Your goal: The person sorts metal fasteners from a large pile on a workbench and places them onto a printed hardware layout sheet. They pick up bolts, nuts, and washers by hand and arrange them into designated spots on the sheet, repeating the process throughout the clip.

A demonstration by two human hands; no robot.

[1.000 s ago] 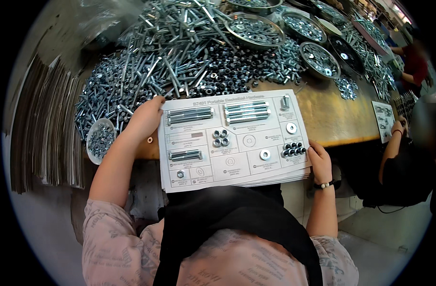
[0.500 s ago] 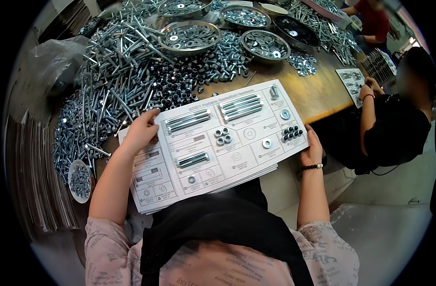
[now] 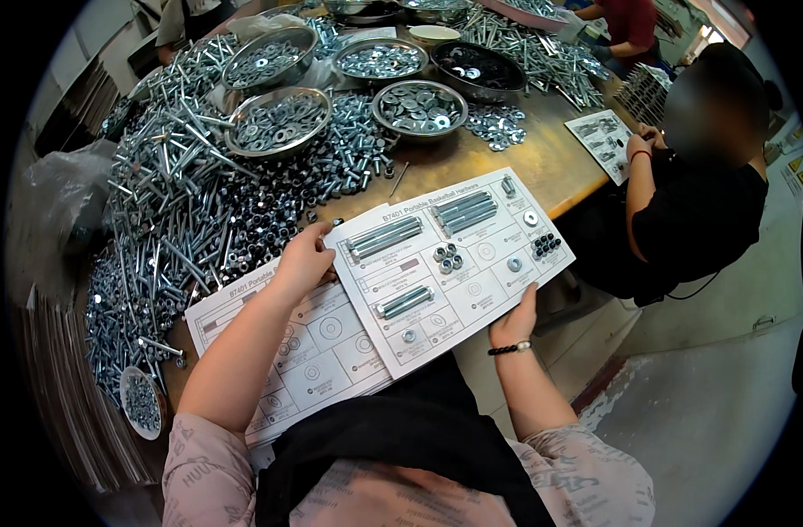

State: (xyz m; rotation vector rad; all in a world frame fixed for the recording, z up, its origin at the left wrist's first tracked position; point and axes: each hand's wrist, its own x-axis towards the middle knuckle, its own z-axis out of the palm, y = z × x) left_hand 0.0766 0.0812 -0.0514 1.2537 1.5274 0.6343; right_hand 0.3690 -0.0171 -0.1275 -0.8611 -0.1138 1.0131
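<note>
While left hand and right hand clasp the hardware card between them, bolts, nuts and washers cover only some outlines. Below the left hand, a second card looks bare.

Loaded card slides off to the right: square over the paper stack at first, then a strip of sheet showing at left, now a broad printed area bared. Card tilts more, right end raised. Right hand shifts from the card's right edge to its lower edge, near the corner. View swings right; another person appears at upper left.
</note>
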